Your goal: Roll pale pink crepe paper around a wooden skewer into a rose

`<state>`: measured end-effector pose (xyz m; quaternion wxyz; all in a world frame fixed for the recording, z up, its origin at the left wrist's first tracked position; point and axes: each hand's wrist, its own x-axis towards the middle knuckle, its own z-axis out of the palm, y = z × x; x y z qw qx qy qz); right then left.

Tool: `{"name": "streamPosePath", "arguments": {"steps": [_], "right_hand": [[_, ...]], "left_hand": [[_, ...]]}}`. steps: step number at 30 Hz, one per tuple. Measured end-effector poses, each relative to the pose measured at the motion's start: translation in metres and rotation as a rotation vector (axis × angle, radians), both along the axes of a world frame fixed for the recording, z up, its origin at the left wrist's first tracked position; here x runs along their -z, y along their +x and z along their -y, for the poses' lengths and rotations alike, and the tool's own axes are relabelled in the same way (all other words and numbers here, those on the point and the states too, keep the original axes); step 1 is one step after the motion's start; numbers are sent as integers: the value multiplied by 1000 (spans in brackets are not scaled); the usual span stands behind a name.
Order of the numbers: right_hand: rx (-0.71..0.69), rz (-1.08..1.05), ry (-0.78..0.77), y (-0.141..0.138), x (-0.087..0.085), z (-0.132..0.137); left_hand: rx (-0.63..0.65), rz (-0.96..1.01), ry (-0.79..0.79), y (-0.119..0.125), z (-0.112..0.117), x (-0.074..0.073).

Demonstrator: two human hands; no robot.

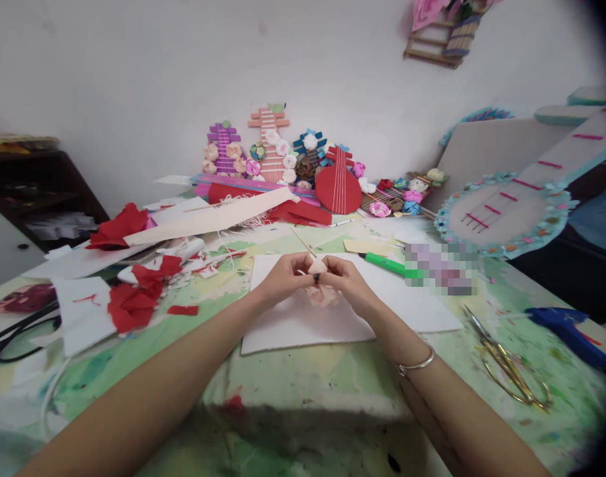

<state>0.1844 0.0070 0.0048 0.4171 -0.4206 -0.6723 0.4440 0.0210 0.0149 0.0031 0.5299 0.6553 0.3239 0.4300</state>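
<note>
My left hand point(283, 275) and my right hand point(346, 279) meet over a white sheet point(307, 321) in the middle of the table. Both pinch a small pale pink paper flower point(319, 281) between their fingertips. A loose piece of the same pink paper hangs below the hands onto the sheet. A thin wooden stick point(303, 244) pokes up from behind the left fingers. A silver bangle point(416, 364) sits on my right wrist.
Gold scissors point(506, 364) lie at the right, a blue glue gun point(571, 331) beyond them. A green pen point(389, 265) lies above the sheet. Red paper scraps point(134, 298) litter the left. Paper lute models and flowers point(287, 159) line the wall; a large lute model point(506, 209) leans at the right.
</note>
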Motion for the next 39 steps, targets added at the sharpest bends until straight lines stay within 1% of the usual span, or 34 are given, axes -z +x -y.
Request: {"name": "streamPosePath", "arguments": {"steps": [4, 10, 16, 18, 23, 28, 35, 39], "right_hand": [[-4, 13, -6, -2, -1, 1], [-1, 15, 5, -2, -2, 2], [-55, 9, -53, -1, -4, 5], [-56, 5, -30, 0, -3, 3], [0, 58, 23, 1, 4, -2], [47, 148, 51, 1, 11, -5], [127, 214, 123, -3, 10, -3], [145, 219, 126, -4, 9, -2]], "left_hand": [[46, 9, 18, 0, 1, -2], [25, -30, 11, 2, 5, -7], [24, -53, 22, 2, 7, -9], [24, -54, 27, 2, 7, -8], [37, -84, 27, 2, 6, -7], [-4, -155, 69, 4, 5, -3], [-157, -176, -23, 13, 6, 2], [-152, -170, -35, 14, 7, 1]]}}
